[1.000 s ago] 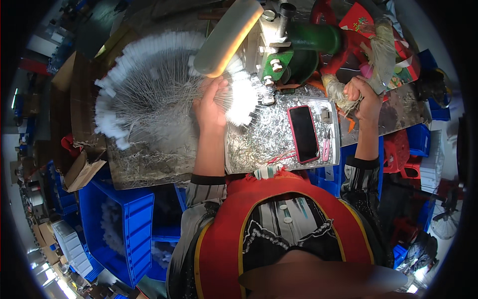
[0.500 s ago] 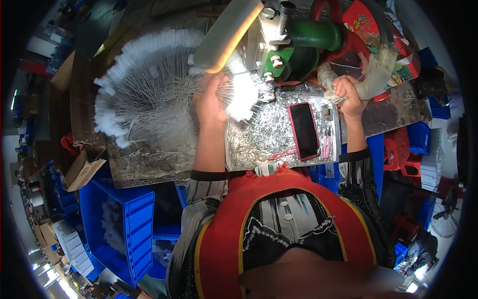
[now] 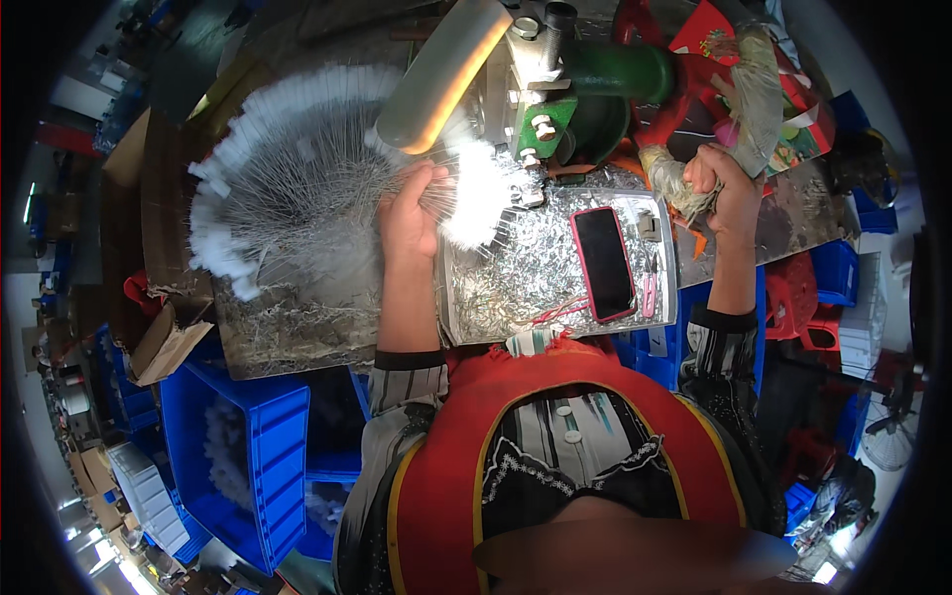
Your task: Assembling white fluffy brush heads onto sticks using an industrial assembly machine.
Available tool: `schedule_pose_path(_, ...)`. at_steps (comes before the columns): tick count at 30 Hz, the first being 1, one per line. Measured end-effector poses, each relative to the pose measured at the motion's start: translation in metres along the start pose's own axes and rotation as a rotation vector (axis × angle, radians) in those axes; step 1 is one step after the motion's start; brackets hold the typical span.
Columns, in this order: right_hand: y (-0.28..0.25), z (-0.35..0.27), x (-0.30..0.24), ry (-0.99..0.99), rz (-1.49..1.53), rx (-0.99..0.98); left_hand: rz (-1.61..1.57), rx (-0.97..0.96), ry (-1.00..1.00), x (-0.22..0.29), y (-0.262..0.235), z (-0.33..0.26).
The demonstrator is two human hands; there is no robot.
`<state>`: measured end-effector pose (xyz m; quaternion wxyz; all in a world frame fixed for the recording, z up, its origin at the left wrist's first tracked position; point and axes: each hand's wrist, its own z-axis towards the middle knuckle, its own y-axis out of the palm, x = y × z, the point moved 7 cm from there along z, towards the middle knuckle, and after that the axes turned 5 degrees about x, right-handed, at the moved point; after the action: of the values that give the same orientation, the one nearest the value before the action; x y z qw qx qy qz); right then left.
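Observation:
A wide fan of thin wires with white bristly tips (image 3: 238, 129) lies on the left of the workbench. At its right side my left hand (image 3: 409, 220) is closed, fingers pinched on several of the wires, their white ends bright under the lamp beside the press. My right hand (image 3: 732, 193) is wrapped round the lever handle (image 3: 684, 188), which is bound in pale, worn wrapping. That handle belongs to a green hand press (image 3: 615, 74) with red parts at the bench's far side. The exact point where the wires meet the press is lost in glare.
An elongated lamp (image 3: 446, 74) hangs over the wires. A phone in a red case (image 3: 603, 263) and pink-handled snips (image 3: 650, 290) lie on a tray (image 3: 461, 322) strewn with metal clippings. Blue bins (image 3: 278, 466) stand below at the left, and a cardboard box (image 3: 164, 347) beside the bench.
My right hand has swung to the right with the lever handle. My left hand has shifted slightly left and down, still on the wires.

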<state>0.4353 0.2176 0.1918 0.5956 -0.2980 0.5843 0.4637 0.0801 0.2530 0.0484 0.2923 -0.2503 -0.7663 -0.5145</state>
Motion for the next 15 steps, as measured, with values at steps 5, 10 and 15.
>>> schedule_pose_path(5, 0.002, -0.001, -0.003, -0.041, 0.002, -0.017, 0.005, 0.039, 0.0, -0.002, 0.0, -0.002)
schedule_pose_path(10, -0.005, 0.006, 0.007, 0.009, 0.03, -0.058, 0.008, 0.042, 0.019, 0.001, 0.001, -0.003)
schedule_pose_path(15, 0.003, 0.0, 0.002, 0.029, 0.007, -0.025, 0.028, 0.042, 0.039, 0.001, -0.002, 0.0)
